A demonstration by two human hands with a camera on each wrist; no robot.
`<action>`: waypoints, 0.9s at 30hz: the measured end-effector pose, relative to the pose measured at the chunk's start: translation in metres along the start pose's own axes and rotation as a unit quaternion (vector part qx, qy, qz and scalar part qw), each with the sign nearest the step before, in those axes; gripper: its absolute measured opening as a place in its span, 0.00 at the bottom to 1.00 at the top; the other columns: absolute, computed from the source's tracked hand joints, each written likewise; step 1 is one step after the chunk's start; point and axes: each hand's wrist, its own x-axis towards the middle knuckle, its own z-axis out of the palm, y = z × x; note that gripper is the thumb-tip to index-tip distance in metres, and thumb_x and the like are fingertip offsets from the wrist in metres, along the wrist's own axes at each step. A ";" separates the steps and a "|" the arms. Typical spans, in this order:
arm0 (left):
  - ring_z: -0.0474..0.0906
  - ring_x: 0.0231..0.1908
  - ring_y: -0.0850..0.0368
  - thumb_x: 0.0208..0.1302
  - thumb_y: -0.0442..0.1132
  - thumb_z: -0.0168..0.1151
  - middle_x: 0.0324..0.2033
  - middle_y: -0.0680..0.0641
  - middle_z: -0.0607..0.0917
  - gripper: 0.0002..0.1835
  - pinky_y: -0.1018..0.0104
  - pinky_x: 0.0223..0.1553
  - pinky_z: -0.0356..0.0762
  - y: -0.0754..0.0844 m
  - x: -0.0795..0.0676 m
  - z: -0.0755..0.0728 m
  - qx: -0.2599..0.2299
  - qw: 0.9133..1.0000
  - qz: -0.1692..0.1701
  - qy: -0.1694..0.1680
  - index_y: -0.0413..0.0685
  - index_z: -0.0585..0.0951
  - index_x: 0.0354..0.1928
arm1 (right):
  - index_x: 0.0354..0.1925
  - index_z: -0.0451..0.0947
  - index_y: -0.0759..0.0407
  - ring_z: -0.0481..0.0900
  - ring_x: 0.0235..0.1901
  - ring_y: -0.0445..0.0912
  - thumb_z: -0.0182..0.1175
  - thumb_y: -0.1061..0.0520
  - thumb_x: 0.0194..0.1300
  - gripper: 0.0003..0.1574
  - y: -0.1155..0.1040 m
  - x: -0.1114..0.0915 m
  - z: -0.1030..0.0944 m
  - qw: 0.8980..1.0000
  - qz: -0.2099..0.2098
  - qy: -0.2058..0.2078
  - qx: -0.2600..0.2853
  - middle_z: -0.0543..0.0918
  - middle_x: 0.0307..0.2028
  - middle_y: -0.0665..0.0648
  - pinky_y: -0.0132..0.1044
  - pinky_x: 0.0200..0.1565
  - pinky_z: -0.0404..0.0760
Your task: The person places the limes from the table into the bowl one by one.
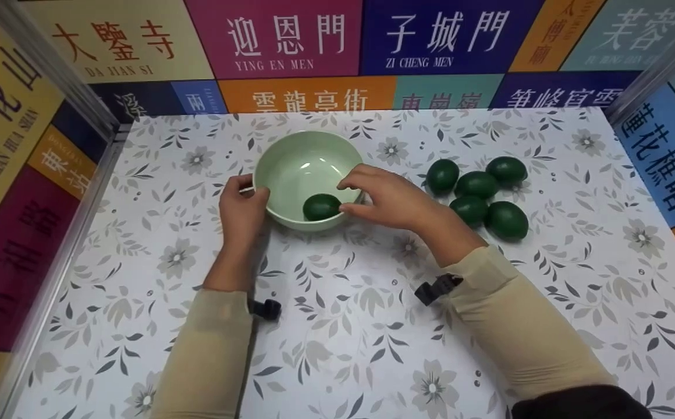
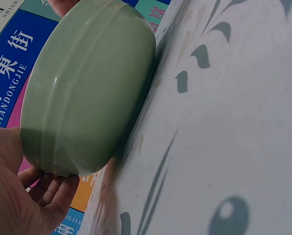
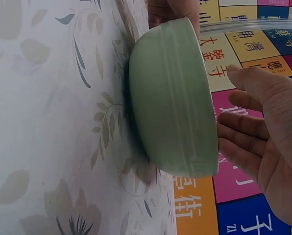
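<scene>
Head view: left hand (image 1: 241,214) pinches bowl (image 1: 288,169) by its rim, right hand (image 1: 397,201) loose and empty over opposite rim, one green fruit (image 1: 320,208) inside; likely release step, next probably calls for reaching five loose fruits (image 1: 477,185).

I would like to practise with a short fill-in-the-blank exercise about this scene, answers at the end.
1. The hand gripping the rim of the bowl is the person's ____ one.
2. On the table, outside the bowl, lie exactly ____ dark green oval objects.
3. Inside the bowl, the number of such objects is ____.

Missing words: left; five; one.
</scene>
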 end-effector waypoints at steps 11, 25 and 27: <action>0.84 0.45 0.52 0.62 0.32 0.58 0.52 0.42 0.83 0.19 0.65 0.40 0.84 0.000 0.002 0.001 -0.007 1.000 0.010 0.005 0.42 0.80 0.55 | 0.59 0.82 0.56 0.80 0.60 0.49 0.67 0.48 0.71 0.23 0.009 -0.043 0.000 0.996 -0.047 0.079 0.019 0.82 0.57 0.54 0.47 0.65 0.77; 0.85 0.46 0.52 0.64 0.35 0.58 0.49 0.43 0.84 0.18 0.63 0.43 0.85 0.000 -0.003 0.000 0.008 1.000 0.017 0.001 0.44 0.80 0.56 | 0.57 0.83 0.56 0.82 0.58 0.48 0.71 0.54 0.67 0.22 0.023 -0.092 -0.014 0.984 -0.056 0.169 -0.007 0.84 0.56 0.55 0.41 0.60 0.79; 0.85 0.46 0.52 0.64 0.35 0.58 0.49 0.43 0.84 0.19 0.63 0.43 0.85 0.000 -0.002 0.000 0.011 1.000 0.017 0.001 0.44 0.80 0.57 | 0.57 0.83 0.56 0.82 0.58 0.49 0.71 0.54 0.66 0.22 0.026 -0.097 -0.015 0.983 -0.059 0.175 -0.012 0.84 0.56 0.55 0.36 0.61 0.78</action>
